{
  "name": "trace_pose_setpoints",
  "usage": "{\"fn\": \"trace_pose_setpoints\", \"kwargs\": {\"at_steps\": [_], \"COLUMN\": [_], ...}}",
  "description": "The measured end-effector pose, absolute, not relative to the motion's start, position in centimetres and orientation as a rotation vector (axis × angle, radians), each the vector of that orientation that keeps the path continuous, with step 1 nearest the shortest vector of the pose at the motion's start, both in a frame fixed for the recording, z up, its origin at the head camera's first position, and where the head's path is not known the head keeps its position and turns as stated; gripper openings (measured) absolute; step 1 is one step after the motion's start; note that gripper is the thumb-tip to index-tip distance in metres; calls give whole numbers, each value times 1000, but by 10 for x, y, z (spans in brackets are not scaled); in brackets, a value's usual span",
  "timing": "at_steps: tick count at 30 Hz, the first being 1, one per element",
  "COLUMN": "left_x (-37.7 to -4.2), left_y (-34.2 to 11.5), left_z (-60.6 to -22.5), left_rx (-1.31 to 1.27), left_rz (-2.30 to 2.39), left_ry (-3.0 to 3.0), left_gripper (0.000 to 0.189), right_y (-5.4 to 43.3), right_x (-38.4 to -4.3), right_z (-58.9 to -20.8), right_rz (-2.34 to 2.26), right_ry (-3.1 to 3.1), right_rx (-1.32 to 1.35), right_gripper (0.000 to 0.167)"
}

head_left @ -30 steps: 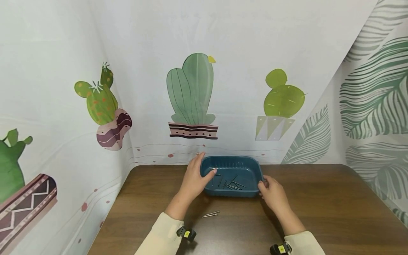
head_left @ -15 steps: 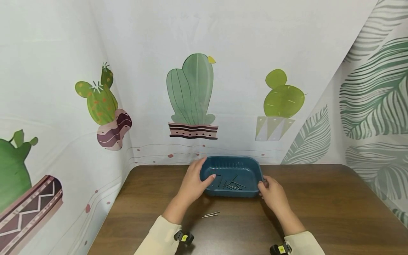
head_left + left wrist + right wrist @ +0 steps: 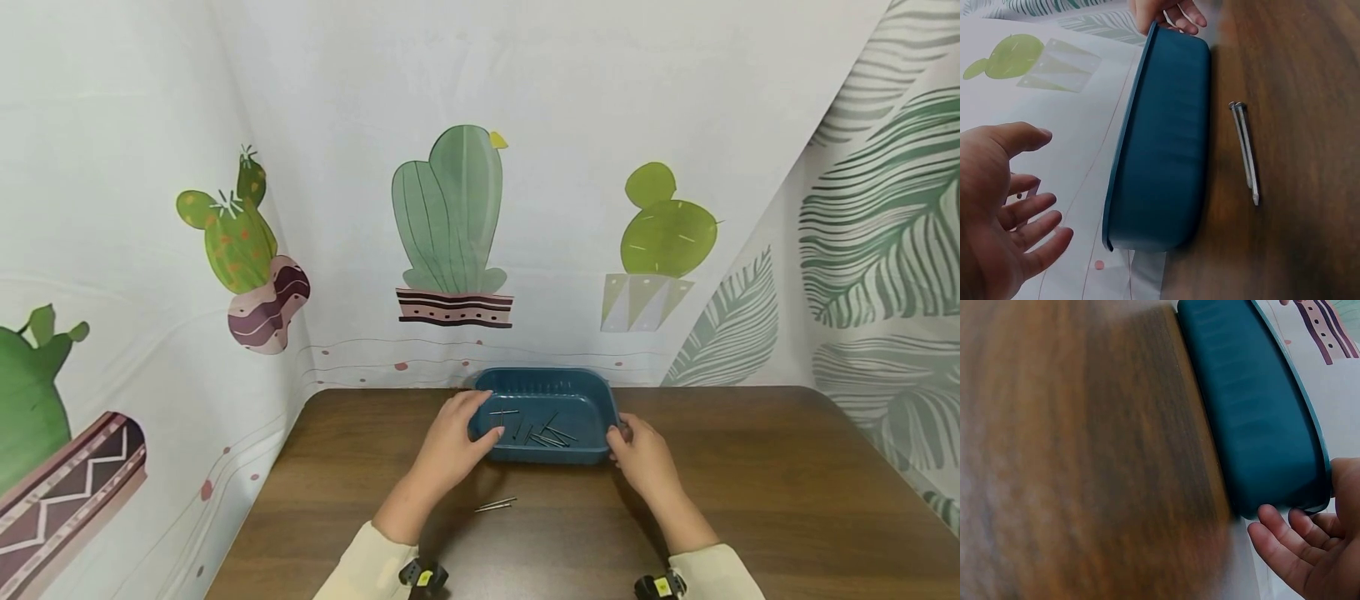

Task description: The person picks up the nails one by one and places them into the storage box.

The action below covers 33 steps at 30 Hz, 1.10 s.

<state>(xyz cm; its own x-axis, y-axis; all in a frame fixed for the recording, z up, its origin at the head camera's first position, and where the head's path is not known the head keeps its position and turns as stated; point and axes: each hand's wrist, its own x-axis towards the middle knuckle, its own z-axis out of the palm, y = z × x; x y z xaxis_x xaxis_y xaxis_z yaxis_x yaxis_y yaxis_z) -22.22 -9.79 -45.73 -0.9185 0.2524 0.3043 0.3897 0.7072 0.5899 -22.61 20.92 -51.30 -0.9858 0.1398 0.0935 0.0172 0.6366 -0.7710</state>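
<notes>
A dark blue plastic tray stands at the back of the table, with several nails lying loose inside. My right hand holds its right end, thumb at the rim and fingers below; the right wrist view shows the fingers curled against the tray's underside. My left hand is by the left end, thumb and fingers spread with nothing between them. In the left wrist view this left hand is apart from the tray wall. Two nails lie side by side on the table in front of the tray.
The brown wooden table reaches back to a white cloth printed with cacti and leaves. The tray sits close to this cloth. Dark wrist cameras are strapped over both sleeves.
My left hand has drawn back toward me along the tray's left end, its fingertips coming lower. The right hand, the tray and the two nails on the table stay where they were.
</notes>
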Motion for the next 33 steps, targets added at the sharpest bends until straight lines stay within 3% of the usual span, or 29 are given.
{"fn": "trace_pose_setpoints", "kwargs": {"at_steps": [18, 33], "left_x": [-197, -191], "left_y": [-103, -100], "left_z": [-472, -488], "left_rx": [-893, -950], "left_rz": [-701, -525], "left_ry": [-2903, -3005], "left_gripper": [24, 11], "right_y": [209, 210], "right_x": [-226, -227], "right_z": [-514, -512], "right_rz": [1265, 1260], "right_ry": [-2712, -2727], "right_rx": [-120, -125], "right_gripper": [44, 44]}}
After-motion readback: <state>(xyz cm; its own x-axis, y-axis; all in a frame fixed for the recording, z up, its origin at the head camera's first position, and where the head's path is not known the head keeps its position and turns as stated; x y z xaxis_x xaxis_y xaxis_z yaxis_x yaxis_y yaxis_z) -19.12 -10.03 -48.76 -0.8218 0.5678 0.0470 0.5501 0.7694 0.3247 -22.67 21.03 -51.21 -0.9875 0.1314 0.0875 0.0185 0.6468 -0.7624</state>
